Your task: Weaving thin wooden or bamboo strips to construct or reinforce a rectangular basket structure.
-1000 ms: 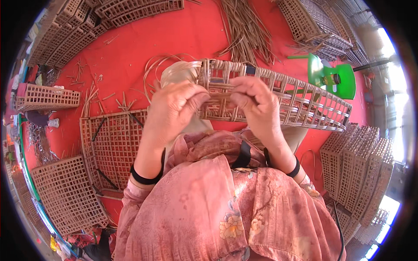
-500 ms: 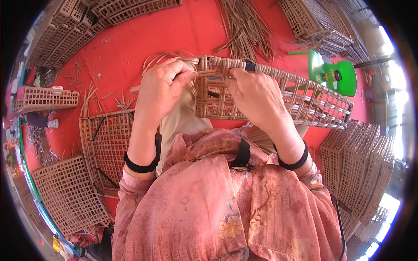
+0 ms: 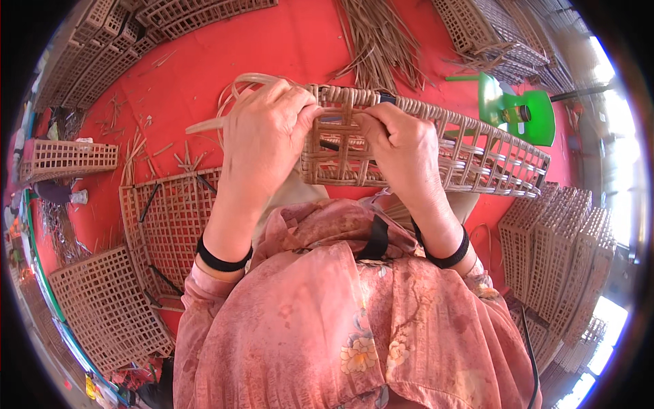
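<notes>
A light brown woven cane basket (image 3: 443, 116) with an open grid lies on its side across my lap, its wrapped rim facing up. My left hand (image 3: 267, 133) is closed at its left end, thumb and fingers pinching a cane strip (image 3: 204, 125). The strip's loose tail loops out behind that hand. Between my hands the strip runs across the basket's end bars. My right hand (image 3: 403, 144) is closed too, its bent fingers and thumb pinching the strip by a bar beneath the rim. Its fingertips are partly hidden.
A bundle of loose cane strips (image 3: 381, 44) lies ahead on the red floor (image 3: 286, 41). A green plastic stool (image 3: 538, 117) stands at the far right. Stacked baskets (image 3: 545, 238) rise at right; grid panels (image 3: 112, 300) lie at left.
My left hand has moved slightly right, closer to the basket's end, and its knuckles have turned upward. The strip's tail has swung out to the left. My right hand still pinches beneath the rim.
</notes>
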{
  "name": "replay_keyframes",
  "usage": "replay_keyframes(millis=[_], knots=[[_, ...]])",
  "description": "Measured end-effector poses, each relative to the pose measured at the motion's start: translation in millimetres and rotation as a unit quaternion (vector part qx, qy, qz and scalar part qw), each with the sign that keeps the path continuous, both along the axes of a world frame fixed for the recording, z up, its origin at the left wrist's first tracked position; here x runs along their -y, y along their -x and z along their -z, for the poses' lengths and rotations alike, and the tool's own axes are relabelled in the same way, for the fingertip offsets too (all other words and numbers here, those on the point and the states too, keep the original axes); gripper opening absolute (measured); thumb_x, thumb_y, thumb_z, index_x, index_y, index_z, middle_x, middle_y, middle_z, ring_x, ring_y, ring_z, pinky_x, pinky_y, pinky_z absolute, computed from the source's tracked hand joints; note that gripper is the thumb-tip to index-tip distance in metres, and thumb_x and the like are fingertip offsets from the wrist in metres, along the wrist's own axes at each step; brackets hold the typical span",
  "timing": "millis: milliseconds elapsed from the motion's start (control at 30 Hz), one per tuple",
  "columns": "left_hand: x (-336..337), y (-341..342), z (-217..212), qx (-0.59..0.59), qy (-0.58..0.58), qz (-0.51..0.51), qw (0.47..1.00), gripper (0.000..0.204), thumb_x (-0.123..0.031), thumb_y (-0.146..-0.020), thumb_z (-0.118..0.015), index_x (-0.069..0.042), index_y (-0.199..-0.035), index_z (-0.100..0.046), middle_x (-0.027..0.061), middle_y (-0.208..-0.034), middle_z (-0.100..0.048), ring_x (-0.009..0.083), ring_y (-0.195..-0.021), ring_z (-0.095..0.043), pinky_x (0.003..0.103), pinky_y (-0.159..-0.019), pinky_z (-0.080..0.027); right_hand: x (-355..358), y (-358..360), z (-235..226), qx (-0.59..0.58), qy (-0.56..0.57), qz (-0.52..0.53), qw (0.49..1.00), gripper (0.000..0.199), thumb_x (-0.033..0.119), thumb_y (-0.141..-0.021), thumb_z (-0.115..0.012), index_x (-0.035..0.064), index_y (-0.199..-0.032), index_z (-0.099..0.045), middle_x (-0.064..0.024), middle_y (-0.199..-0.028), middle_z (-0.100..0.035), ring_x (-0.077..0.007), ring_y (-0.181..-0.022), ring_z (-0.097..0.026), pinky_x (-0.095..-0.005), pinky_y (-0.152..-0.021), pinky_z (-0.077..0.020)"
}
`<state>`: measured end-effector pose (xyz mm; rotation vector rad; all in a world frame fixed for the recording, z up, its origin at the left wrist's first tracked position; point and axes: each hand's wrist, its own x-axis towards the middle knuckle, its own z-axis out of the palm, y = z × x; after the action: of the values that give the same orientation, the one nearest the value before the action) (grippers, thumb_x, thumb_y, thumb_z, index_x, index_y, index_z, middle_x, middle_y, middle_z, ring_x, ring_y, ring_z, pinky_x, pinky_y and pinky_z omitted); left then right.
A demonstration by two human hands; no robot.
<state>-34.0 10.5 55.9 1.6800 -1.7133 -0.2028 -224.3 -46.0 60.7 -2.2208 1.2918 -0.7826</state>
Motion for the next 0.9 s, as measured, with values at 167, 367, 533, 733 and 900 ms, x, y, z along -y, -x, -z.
replay_keyframes(millis=[167,367,533,733,900], knots=[[2,32,-6,-0.117,0.172,-0.004,0.978,0.014,-0.014,-0.093,-0.069,-0.003,-0.101,-0.073,0.0078,-0.093,-0.07,0.0189,-0.077,-0.066,0.031,-0.07,-0.052,-6,37,-34,0.099,-0.048,0.019,0.994,0.009,0.01,-0.092,-0.068,0.0013,-0.09,-0.071,-0.0083,-0.062,-0.063,-0.0128,-0.051,-0.059,-0.0281,-0.05,-0.0459],[23,54,4,-0.242,0.014,0.141,0.96,0.018,-0.012,-0.094,-0.069,-0.001,-0.108,-0.069,0.0028,-0.089,-0.069,0.0088,-0.073,-0.062,0.024,-0.067,-0.051,-6,62,-40,0.134,-0.161,0.043,0.977,0.014,0.01,-0.096,-0.063,-0.0014,-0.094,-0.07,-0.006,-0.064,-0.063,-0.011,-0.055,-0.06,-0.026,-0.053,-0.0465],[13,58,1,-0.249,-0.044,0.038,0.967,0.014,-0.008,-0.088,-0.073,-0.004,-0.1,-0.066,0.0,-0.075,-0.063,0.006,-0.068,-0.058,0.025,-0.061,-0.048,3,58,-13,0.009,-0.064,0.027,0.998,0.024,0.02,-0.097,-0.057,0.0009,-0.099,-0.071,-0.0231,-0.069,-0.065,-0.0399,-0.066,-0.067,-0.0471,-0.063,-0.0528],[14,53,-10,-0.202,-0.078,-0.005,0.976,0.014,-0.005,-0.087,-0.073,-0.003,-0.097,-0.063,0.0003,-0.077,-0.062,0.0065,-0.067,-0.057,0.025,-0.061,-0.049,12,55,3,-0.14,-0.042,-0.036,0.989,0.028,0.022,-0.092,-0.056,-0.0033,-0.08,-0.061,-0.0279,-0.067,-0.063,-0.0455,-0.069,-0.066,-0.0546,-0.066,-0.0518],[23,53,-3,-0.16,-0.085,0.018,0.983,0.015,-0.003,-0.086,-0.074,-0.003,-0.096,-0.063,0.0004,-0.079,-0.063,0.0073,-0.069,-0.059,0.024,-0.062,-0.05,26,54,13,-0.125,-0.039,-0.076,0.988,0.031,0.024,-0.092,-0.056,-0.0044,-0.079,-0.061,-0.0288,-0.068,-0.063,-0.0481,-0.071,-0.065,-0.0555,-0.068,-0.0518]])
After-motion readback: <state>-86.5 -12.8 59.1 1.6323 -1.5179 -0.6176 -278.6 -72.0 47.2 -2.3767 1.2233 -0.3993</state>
